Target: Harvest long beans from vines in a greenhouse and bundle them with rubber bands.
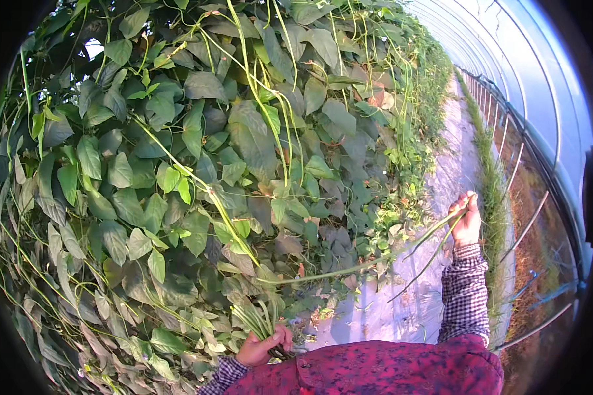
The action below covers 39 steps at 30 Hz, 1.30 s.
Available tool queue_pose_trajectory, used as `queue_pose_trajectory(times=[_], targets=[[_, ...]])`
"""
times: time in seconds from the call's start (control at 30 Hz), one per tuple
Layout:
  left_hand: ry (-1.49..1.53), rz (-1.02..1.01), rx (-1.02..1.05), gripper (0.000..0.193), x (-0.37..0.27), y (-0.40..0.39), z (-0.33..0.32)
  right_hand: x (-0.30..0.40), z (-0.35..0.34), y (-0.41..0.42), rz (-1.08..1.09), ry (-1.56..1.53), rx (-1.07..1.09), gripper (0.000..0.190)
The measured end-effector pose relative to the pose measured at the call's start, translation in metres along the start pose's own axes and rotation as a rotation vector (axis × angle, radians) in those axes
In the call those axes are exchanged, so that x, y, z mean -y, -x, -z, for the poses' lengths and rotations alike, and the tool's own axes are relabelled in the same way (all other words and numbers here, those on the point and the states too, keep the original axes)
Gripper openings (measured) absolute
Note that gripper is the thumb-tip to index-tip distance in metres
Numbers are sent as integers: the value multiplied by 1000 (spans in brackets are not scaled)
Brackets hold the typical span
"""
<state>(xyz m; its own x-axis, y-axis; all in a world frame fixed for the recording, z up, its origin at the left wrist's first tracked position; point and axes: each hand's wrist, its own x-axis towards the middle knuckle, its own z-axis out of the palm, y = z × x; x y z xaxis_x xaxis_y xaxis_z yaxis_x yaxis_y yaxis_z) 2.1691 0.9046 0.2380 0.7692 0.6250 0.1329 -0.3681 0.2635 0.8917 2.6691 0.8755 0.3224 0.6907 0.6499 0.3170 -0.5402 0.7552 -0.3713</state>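
Note:
My left hand (266, 345) is closed around a bundle of long green bean pods (255, 320) low in front of me, beside the leafy wall of climbing bean plants (192, 148). Out to the right, at arm's length over the pale path, my right hand (466, 219) pinches a few long bean pods (427, 236) at one end. Their free ends trail down and to the left. One of them stretches towards the foliage; whether it is still joined to a plant I cannot tell. Several uncut pods (272, 123) hang among the leaves.
A pale ground sheet (375, 313) covers the path along the row. On its right runs a strip of grass (491, 237), then slanted poles (526, 224) and the hooped plastic tunnel wall (538, 69). A magenta patterned garment (375, 368) covers my front.

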Motion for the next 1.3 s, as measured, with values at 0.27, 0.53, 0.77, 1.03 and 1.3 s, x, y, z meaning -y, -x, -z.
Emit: queue_pose_trajectory(times=[0.27, 0.53, 0.77, 1.03, 1.3], targets=[[-55, 52, -149, 13, 11, -63, -45, -63, -37, 112, -448, 381, 67, 27], [-525, -92, -147, 26, 32, -96, -85, -117, -78, 175, -387, 721, 598, 37], [-668, -132, 48, 21, 44, -108, -67, -140, -86, 151, 39, 1066, 918, 41], [-156, 116, 37, 18, 39, -126, -13, -150, -140, 30, -297, 802, 1136, 45], [197, 160, -199, 14, 40, -140, 63, -251, -300, -160, 103, 760, 1206, 30]])
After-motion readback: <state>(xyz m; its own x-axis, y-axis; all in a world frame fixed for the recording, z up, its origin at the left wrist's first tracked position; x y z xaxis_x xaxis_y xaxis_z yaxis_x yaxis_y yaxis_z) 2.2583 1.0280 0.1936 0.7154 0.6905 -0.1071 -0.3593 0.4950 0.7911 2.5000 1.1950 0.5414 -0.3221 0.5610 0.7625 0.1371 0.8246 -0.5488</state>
